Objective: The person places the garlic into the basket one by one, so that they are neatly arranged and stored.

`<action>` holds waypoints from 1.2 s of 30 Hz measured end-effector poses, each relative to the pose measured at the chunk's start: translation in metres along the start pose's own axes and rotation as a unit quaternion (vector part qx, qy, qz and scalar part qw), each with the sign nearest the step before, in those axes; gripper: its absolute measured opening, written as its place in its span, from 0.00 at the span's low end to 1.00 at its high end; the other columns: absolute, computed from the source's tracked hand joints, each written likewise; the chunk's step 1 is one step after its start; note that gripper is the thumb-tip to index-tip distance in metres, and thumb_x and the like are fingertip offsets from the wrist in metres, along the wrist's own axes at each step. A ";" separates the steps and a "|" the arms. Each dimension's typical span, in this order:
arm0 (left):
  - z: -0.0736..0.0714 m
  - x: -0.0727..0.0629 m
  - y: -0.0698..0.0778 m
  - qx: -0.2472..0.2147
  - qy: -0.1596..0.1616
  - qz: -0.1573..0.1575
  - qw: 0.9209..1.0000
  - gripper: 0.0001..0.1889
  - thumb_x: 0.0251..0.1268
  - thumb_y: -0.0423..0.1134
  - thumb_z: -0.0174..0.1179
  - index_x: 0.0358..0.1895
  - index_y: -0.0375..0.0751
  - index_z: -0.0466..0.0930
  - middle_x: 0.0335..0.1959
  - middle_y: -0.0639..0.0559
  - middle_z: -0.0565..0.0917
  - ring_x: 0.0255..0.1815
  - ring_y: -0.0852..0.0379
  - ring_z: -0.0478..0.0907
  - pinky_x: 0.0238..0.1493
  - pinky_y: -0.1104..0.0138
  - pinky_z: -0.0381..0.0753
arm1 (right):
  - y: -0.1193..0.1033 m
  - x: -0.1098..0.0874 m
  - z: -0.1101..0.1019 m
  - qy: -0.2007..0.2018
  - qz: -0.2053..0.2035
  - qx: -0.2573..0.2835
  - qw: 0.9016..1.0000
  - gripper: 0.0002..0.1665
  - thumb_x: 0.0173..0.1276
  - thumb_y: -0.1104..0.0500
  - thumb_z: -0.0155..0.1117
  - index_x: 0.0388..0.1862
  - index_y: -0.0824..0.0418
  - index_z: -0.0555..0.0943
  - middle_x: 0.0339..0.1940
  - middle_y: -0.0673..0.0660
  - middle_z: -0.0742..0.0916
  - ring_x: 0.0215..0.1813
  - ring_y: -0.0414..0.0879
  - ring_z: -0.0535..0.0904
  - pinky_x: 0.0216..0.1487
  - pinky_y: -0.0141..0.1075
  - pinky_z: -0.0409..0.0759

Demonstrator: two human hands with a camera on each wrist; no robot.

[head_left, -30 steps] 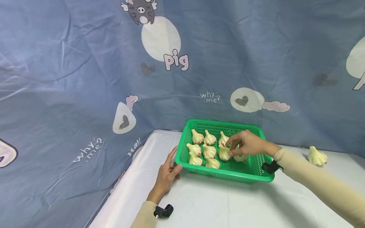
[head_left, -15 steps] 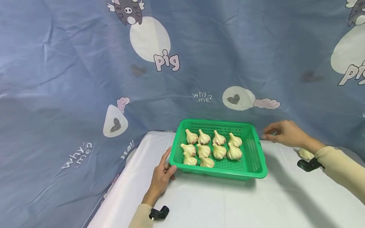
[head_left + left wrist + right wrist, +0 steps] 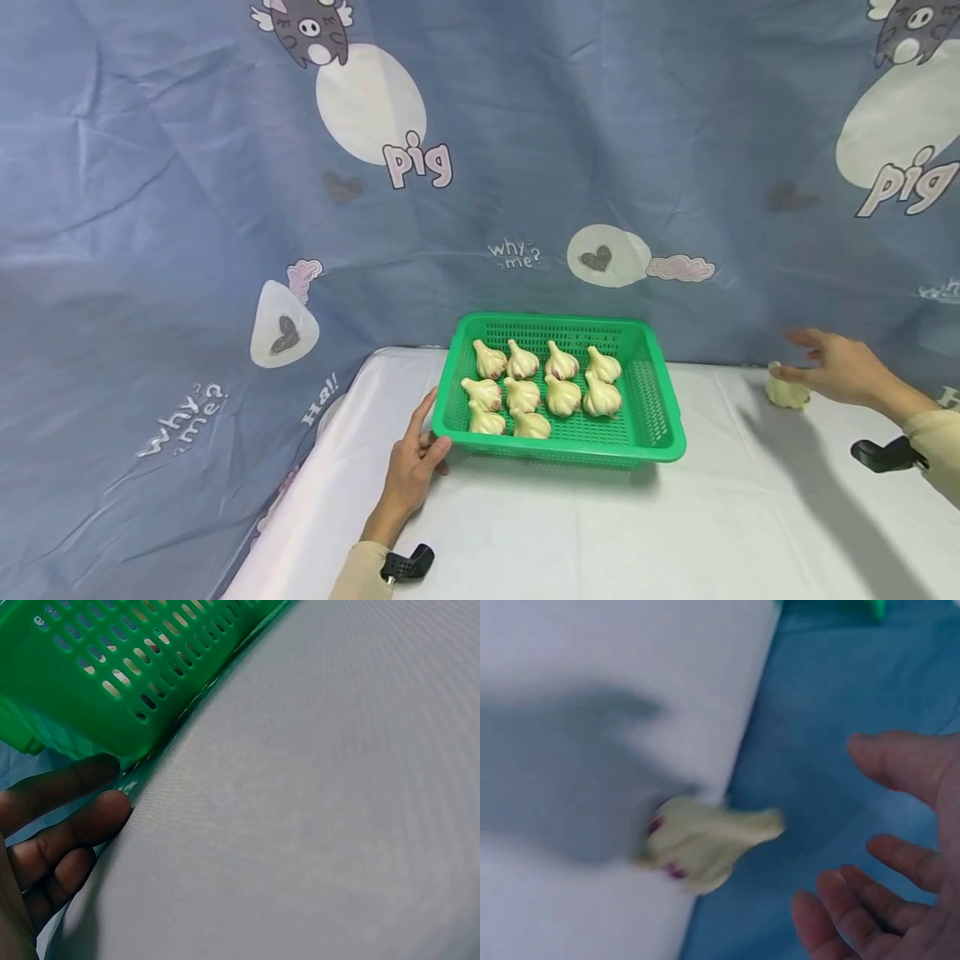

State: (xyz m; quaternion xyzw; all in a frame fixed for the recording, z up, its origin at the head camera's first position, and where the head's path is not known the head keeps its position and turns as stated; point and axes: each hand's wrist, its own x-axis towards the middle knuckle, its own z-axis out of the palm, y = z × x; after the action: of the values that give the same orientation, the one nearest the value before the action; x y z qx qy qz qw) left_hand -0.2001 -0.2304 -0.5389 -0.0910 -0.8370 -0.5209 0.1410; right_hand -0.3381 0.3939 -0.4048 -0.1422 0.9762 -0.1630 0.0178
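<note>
A green plastic basket (image 3: 585,447) stands on the white table with several garlic bulbs (image 3: 563,396) in loose rows inside. At its front left corner is my left hand (image 3: 408,471); the thumb lies by the front rim and the index finger stretches along the left side. In the left wrist view its fingertips (image 3: 112,808) rest at the basket's bottom corner. Off to the right, my right hand (image 3: 847,367) hovers over a single garlic bulb (image 3: 705,840), thumb and fingers spread apart with nothing between them. That bulb lies on its side, stem toward the back edge.
A blue printed cloth (image 3: 450,233) hangs behind and to the left of the white table (image 3: 570,533). The table's back edge runs right behind the basket and the lone bulb. Inside the basket, the bulbs sit mostly left of its right end.
My right hand has left a garlic bulb in the basket and moved right, out over the lone bulb. The view has turned right. My left hand stays at the basket's corner.
</note>
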 end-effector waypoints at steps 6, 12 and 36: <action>-0.003 0.000 0.000 0.002 0.001 -0.009 1.000 0.39 0.76 0.44 0.58 0.86 0.64 0.55 0.19 0.51 0.86 0.16 0.59 0.81 0.24 0.65 0.80 | 0.034 -0.012 0.020 -0.018 0.004 -0.007 1.000 0.46 0.72 0.50 0.72 0.73 0.81 0.66 0.67 0.86 0.73 0.60 0.81 0.79 0.51 0.73 0.76; -0.005 -0.002 -0.001 0.000 0.002 -0.008 1.000 0.39 0.77 0.43 0.58 0.86 0.63 0.55 0.17 0.50 0.85 0.16 0.58 0.81 0.24 0.65 0.80 | 0.048 -0.018 0.048 0.006 -0.008 0.021 1.000 0.46 0.69 0.55 0.76 0.73 0.79 0.64 0.67 0.87 0.71 0.59 0.84 0.78 0.51 0.75 0.74; -0.001 -0.001 0.000 -0.008 0.004 0.000 1.000 0.39 0.76 0.43 0.58 0.86 0.63 0.55 0.18 0.48 0.85 0.17 0.58 0.82 0.25 0.64 0.83 | 0.048 -0.021 0.086 0.085 0.012 0.004 0.996 0.40 0.68 0.59 0.74 0.68 0.79 0.67 0.51 0.86 0.78 0.46 0.77 0.81 0.40 0.66 0.77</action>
State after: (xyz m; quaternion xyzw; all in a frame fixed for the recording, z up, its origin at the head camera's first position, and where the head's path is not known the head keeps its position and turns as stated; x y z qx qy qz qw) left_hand -0.1992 -0.2310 -0.5392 -0.0899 -0.8323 -0.5280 0.1430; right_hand -0.3240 0.4160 -0.5023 -0.1160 0.9751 -0.1783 -0.0632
